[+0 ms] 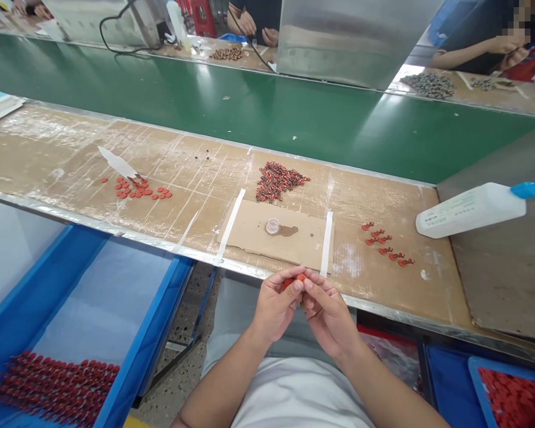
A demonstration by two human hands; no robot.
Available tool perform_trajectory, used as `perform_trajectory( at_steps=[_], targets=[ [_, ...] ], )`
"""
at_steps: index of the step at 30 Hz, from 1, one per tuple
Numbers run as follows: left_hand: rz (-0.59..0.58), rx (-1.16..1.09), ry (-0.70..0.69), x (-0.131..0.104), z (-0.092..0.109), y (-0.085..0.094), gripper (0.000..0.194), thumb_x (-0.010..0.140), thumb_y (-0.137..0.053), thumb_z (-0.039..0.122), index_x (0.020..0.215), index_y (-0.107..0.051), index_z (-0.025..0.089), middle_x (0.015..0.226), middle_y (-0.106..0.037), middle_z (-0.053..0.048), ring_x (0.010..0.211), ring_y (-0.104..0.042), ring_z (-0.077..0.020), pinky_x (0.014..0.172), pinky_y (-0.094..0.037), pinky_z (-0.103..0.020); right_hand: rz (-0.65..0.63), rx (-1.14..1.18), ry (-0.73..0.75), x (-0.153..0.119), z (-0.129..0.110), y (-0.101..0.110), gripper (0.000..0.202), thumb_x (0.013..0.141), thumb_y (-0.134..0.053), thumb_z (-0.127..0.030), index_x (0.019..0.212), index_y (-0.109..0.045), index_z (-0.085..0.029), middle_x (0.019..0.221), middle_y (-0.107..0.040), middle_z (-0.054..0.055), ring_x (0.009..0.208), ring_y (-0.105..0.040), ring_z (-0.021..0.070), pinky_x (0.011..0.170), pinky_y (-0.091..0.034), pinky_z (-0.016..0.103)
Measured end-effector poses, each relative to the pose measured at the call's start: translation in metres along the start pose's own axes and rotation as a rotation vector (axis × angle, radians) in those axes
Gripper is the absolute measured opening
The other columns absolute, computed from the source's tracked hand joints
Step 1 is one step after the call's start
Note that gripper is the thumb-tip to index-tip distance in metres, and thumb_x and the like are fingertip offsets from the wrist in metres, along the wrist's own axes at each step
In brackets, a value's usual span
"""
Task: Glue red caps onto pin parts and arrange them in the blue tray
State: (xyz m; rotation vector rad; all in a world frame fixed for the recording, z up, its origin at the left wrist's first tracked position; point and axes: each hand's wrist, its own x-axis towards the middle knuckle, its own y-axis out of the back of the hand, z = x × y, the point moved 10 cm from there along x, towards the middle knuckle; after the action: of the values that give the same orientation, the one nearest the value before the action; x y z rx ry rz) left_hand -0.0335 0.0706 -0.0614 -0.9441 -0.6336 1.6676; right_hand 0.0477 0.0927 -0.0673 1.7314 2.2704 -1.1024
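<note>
My left hand [274,309] and my right hand [330,315] meet just in front of the table's near edge. Thumbs and fingers of both are closed around a small red part [300,277]; more red shows beside the left thumb, and whether it is one piece or two I cannot tell. Beyond them a taped cardboard sheet [254,235] bears a small clear cap [272,226] and a brown stain. Behind the sheet lies a pile of small red-and-dark parts [276,181]. Several red discs with stems [386,251] lie to the right.
Flat red discs [136,189] lie at left beside a white strip [117,161]. A white bottle with a blue tip [472,209] lies at right. Blue trays with red parts [53,389] and red pieces [515,395] flank me below. A green belt [232,104] separates co-workers opposite.
</note>
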Motion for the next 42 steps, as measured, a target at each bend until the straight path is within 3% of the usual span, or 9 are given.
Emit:
perform_trajectory(
  at_steps=[5,9,13,16,19,22,27,34,42],
  targets=[
    [0.006,-0.071,-0.019,0.001,0.006,0.009,0.024,0.081,-0.075,0.028,0.102,-0.071,0.018,0.083,-0.069,-0.002,0.054,-0.051,-0.0045,0.052,-0.047,-0.019,-0.065,-0.184,0.022,0.002,-0.007,-0.007,0.028,0.066,-0.086,-0.033,0.082,-0.066,-0.02,0.066,-0.069,-0.001,0.047,-0.054,0.007,0.043,-0.043,0.018],
    [0.053,-0.136,-0.045,0.0,0.023,0.021,0.016,0.084,-0.073,0.023,0.098,-0.069,0.017,0.091,-0.07,-0.005,0.065,-0.056,-0.0039,0.057,-0.046,-0.014,-0.03,-0.536,0.277,0.019,-0.054,-0.009,0.03,0.066,-0.085,-0.039,0.078,-0.067,-0.018,0.065,-0.069,0.002,0.05,-0.058,0.0116,0.048,-0.049,0.024],
    [0.102,-0.158,-0.053,-0.003,0.033,0.037,0.012,0.084,-0.072,0.022,0.095,-0.069,0.017,0.092,-0.071,-0.005,0.072,-0.063,-0.0054,0.066,-0.052,-0.014,0.067,-0.901,0.626,0.063,-0.117,-0.024,0.034,0.074,-0.076,-0.046,0.093,-0.071,-0.018,0.076,-0.072,0.005,0.058,-0.062,0.0138,0.057,-0.052,0.027],
    [0.128,-0.166,-0.042,-0.006,0.034,0.045,0.014,0.082,-0.074,0.02,0.095,-0.069,0.015,0.094,-0.072,-0.006,0.077,-0.066,-0.0067,0.073,-0.055,-0.015,0.071,-1.247,0.725,0.114,-0.135,-0.053,0.035,0.079,-0.068,-0.049,0.097,-0.072,-0.019,0.083,-0.074,0.006,0.063,-0.063,0.0154,0.066,-0.052,0.031],
    [0.154,-0.156,-0.049,-0.009,0.037,0.049,0.017,0.08,-0.076,0.019,0.095,-0.069,0.014,0.098,-0.072,-0.007,0.079,-0.067,-0.0073,0.074,-0.056,-0.015,0.086,-1.465,0.749,0.157,-0.136,-0.08,0.03,0.084,-0.062,-0.046,0.095,-0.074,-0.021,0.089,-0.075,0.006,0.073,-0.066,0.0191,0.073,-0.05,0.033],
    [0.182,-0.144,-0.07,-0.013,0.042,0.052,0.02,0.079,-0.077,0.019,0.096,-0.07,0.013,0.105,-0.071,-0.008,0.079,-0.066,-0.0074,0.075,-0.057,-0.016,0.064,-1.615,0.749,0.183,-0.126,-0.097,0.029,0.085,-0.059,-0.046,0.086,-0.076,-0.022,0.089,-0.074,0.007,0.08,-0.065,0.0215,0.073,-0.049,0.032],
    [0.226,-0.158,-0.076,-0.016,0.048,0.064,0.019,0.078,-0.077,0.019,0.095,-0.07,0.013,0.099,-0.07,-0.007,0.077,-0.066,-0.007,0.074,-0.057,-0.016,0.053,-1.647,0.715,0.202,-0.118,-0.093,0.024,0.084,-0.06,-0.038,0.092,-0.076,-0.022,0.093,-0.074,0.007,0.08,-0.064,0.0205,0.071,-0.048,0.032],
    [0.231,-0.16,-0.059,-0.013,0.048,0.069,0.018,0.078,-0.077,0.018,0.094,-0.07,0.013,0.097,-0.07,-0.006,0.078,-0.066,-0.0073,0.076,-0.057,-0.017,-0.058,-1.549,0.638,0.207,-0.126,-0.079,0.012,0.08,-0.065,-0.03,0.084,-0.072,-0.021,0.084,-0.074,0.004,0.072,-0.064,0.0175,0.069,-0.049,0.03],
    [0.23,-0.153,-0.043,-0.012,0.044,0.071,0.022,0.077,-0.078,0.016,0.098,-0.071,0.013,0.102,-0.071,-0.008,0.081,-0.067,-0.0079,0.079,-0.057,-0.016,-0.465,-1.657,0.732,0.181,-0.128,-0.091,0.021,0.085,-0.057,-0.026,0.092,-0.076,-0.02,0.089,-0.075,0.006,0.08,-0.066,0.0189,0.075,-0.048,0.03]
  ],
)
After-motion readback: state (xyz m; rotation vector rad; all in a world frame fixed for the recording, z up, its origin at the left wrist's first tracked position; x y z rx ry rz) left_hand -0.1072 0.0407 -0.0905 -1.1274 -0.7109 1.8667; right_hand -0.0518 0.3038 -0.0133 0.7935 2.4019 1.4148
